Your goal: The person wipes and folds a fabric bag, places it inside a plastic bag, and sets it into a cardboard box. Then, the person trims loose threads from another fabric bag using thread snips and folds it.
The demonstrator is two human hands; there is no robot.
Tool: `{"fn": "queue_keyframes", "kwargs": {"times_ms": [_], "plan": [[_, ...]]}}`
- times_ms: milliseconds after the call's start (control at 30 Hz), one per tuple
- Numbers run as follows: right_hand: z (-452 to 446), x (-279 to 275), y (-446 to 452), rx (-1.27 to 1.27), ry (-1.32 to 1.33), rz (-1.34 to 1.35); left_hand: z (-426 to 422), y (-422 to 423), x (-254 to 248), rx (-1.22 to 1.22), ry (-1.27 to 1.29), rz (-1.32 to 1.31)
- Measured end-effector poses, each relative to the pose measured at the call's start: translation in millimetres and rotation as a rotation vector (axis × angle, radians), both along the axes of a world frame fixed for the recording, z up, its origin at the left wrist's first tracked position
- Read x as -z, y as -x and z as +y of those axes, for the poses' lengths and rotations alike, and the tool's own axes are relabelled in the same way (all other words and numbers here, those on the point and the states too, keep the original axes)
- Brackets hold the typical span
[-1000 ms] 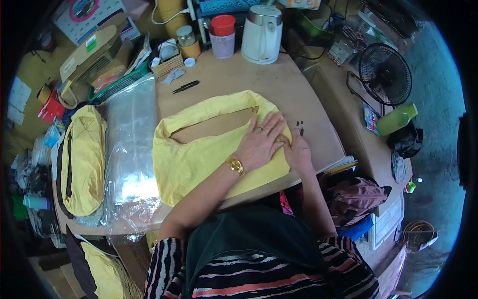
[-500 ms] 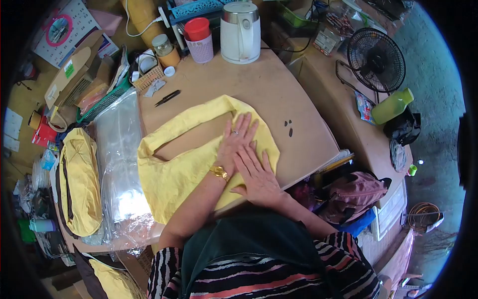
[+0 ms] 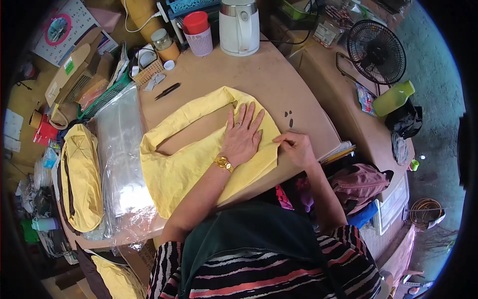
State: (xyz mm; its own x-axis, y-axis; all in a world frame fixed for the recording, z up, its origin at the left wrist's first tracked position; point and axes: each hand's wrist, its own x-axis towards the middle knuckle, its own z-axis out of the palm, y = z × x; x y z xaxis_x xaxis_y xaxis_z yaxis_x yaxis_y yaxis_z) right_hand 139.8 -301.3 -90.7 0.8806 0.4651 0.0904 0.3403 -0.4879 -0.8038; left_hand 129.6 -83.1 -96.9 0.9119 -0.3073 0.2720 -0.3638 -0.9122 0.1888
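A yellow cloth shoulder bag (image 3: 191, 164) lies flat on the brown table, its strap loop toward the back. My left hand (image 3: 242, 134), with a ring and a gold watch at the wrist, is spread flat on the bag's right part, fingers apart. At the bag's right edge my right hand (image 3: 297, 148) pinches the cloth between thumb and fingertips. Just beyond that hand, several small dark pieces (image 3: 291, 121) lie on the table. A black pen (image 3: 168, 91) rests behind the bag.
Clear plastic sheets (image 3: 122, 164) and another folded yellow bag (image 3: 83, 179) lie to the left. A white kettle (image 3: 239, 30) and a lilac cup (image 3: 200, 42) with a red top stand at the back. Right of the table are a black fan (image 3: 376, 52) and a green bottle (image 3: 393, 98).
My right hand has moved off the left hand, rightward to the bag's edge, and closed on the cloth. My left hand stays flat on the bag, shifted slightly right.
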Motion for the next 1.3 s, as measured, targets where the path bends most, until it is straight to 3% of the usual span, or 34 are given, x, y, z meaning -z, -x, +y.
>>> {"fn": "queue_keyframes", "kwargs": {"times_ms": [67, 133, 167, 233, 367, 433, 467, 567, 633, 667, 733, 767, 833, 933, 1067, 1133, 1167, 1233, 1300], "plan": [[0.3, -2.1, 0.8, 0.003, -0.074, 0.098, 0.2, -1.1, -1.4, -0.003, -0.003, 0.008], [8.0, -25.2, 8.6, -0.078, 0.002, -0.155, -1.3, -0.3, -1.4, -0.003, 0.001, 0.027], [11.7, -33.6, 10.3, -0.079, 0.004, -0.150, -1.7, -1.0, -1.5, -0.001, 0.005, 0.006], [21.1, -45.1, 10.4, -0.037, -0.003, 0.094, -1.4, -1.1, 0.3, 0.003, 0.006, -0.013], [32.9, -27.8, 8.0, 0.118, -0.116, -0.025, 2.4, -5.7, 3.1, 0.042, 0.063, 0.006], [26.7, -20.9, 7.7, 0.135, -0.063, 0.227, 4.6, -6.1, 2.0, 0.056, 0.090, 0.019], [24.4, -17.6, 10.4, 0.137, -0.059, 0.231, 5.1, -5.3, 2.0, 0.058, 0.127, 0.031], [14.4, -5.1, 13.9, 0.137, 0.058, 0.040, 5.1, -5.6, 1.4, 0.056, 0.160, 0.043], [8.0, -4.4, 10.8, 0.120, 0.012, -0.317, 4.3, -5.5, 0.5, 0.052, 0.157, 0.041], [3.5, -7.2, 9.5, 0.117, 0.015, -0.319, 3.7, -5.0, 0.0, 0.054, 0.134, 0.042], [4.1, -38.6, 10.1, 0.048, 0.094, -0.605, 3.2, -3.7, -0.8, 0.056, 0.112, 0.046], [3.6, -38.4, 5.5, 0.048, 0.096, -0.603, 2.6, -3.3, -1.1, 0.060, 0.105, 0.044], [1.8, -37.3, -5.5, -0.268, 0.249, -0.675, 1.7, -2.9, -1.6, 0.065, 0.096, 0.036], [-0.5, -35.7, -7.1, -0.313, 0.310, -0.818, 3.3, -2.4, 1.2, 0.070, 0.096, 0.018], [-17.7, -32.1, -7.3, -0.308, 0.395, -0.854, 1.5, -0.3, -0.5, 0.037, -0.016, 0.002], [-19.1, -57.1, 1.7, 0.015, 0.520, -0.630, -1.5, 3.0, -0.6, 0.018, -0.039, 0.011], [-9.0, -64.2, 5.7, 0.007, 0.518, -0.637, -4.8, 1.5, 0.1, 0.012, -0.041, 0.001], [32.8, -70.6, 23.7, 0.069, 0.071, -0.488, -12.8, 0.2, -0.9, 0.012, 0.003, 0.012], [76.2, -67.4, 45.8, 0.005, 0.041, -0.379, -15.8, 0.2, 4.9, 0.012, -0.019, -0.031]]}}
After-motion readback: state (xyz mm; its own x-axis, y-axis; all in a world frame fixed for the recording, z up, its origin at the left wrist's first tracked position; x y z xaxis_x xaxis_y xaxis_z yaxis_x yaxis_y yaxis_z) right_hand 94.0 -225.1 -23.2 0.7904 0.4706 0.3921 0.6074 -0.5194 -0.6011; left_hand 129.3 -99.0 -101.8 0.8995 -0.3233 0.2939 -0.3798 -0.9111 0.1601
